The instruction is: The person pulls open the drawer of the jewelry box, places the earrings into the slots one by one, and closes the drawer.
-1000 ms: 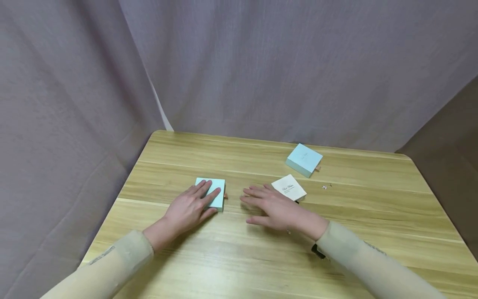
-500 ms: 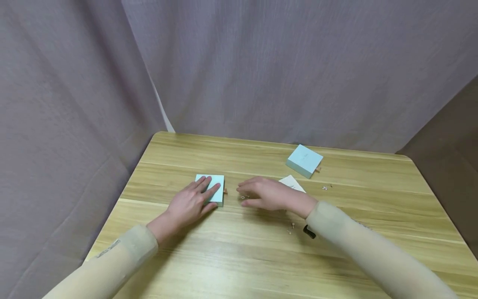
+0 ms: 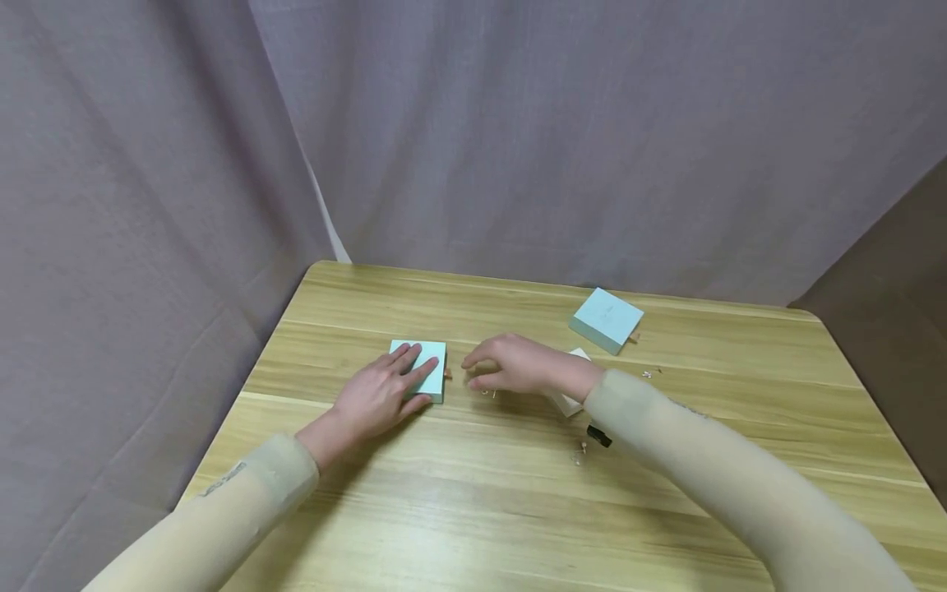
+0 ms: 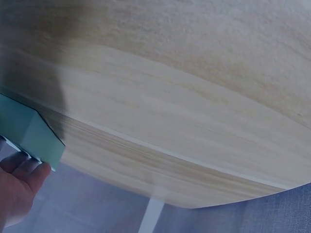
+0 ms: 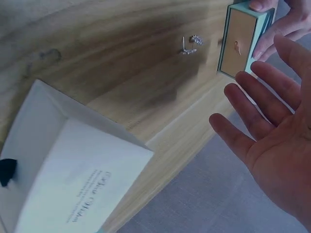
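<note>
Head view: the left hand (image 3: 376, 393) lies with fingers extended and spread on the near box (image 3: 431, 384), whose tab (image 3: 447, 373) faces the right fingertips. The right hand (image 3: 514, 364) is bent over the table (image 3: 444, 477), thumb and fingers parted; the earrings (image 3: 489, 393) lie just on the near side of its thumb. The white box (image 3: 566, 404) sits behind those fingers; the far box (image 3: 607, 319) stands beyond, rightward. Left wrist view: fingertips touch the near box. Right wrist view: right fingers wide, apart from the earrings.
</note>
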Demonstrator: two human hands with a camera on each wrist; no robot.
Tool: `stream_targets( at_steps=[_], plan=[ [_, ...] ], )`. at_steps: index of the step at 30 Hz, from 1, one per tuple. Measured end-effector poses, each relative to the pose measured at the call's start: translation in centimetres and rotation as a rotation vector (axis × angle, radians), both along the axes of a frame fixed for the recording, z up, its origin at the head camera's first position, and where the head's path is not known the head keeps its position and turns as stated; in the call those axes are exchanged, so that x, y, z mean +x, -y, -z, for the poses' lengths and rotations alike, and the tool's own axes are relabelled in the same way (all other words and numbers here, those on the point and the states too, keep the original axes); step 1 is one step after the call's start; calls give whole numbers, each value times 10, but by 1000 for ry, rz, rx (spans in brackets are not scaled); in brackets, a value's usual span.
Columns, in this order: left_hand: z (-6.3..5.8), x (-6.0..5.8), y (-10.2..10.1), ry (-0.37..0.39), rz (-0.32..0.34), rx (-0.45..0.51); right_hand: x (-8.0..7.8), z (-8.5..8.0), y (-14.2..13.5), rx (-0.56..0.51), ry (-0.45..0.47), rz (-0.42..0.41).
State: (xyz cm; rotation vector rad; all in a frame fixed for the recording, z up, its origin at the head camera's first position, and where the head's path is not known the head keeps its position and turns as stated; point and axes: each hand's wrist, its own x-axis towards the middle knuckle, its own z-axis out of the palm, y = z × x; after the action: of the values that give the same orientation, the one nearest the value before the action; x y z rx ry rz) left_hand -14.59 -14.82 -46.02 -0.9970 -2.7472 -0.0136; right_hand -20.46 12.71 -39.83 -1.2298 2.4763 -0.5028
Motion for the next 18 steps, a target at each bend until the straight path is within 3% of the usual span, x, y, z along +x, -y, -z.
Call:
stream_targets(
  at_steps=[10,18],
  plan=[
    [0,-8,-1,3,3,-18,-16,-4,13,-1,-7,-33],
    [2,-17,-2,5,-2,-10,-23,1,17,19,9,18]
  ],
)
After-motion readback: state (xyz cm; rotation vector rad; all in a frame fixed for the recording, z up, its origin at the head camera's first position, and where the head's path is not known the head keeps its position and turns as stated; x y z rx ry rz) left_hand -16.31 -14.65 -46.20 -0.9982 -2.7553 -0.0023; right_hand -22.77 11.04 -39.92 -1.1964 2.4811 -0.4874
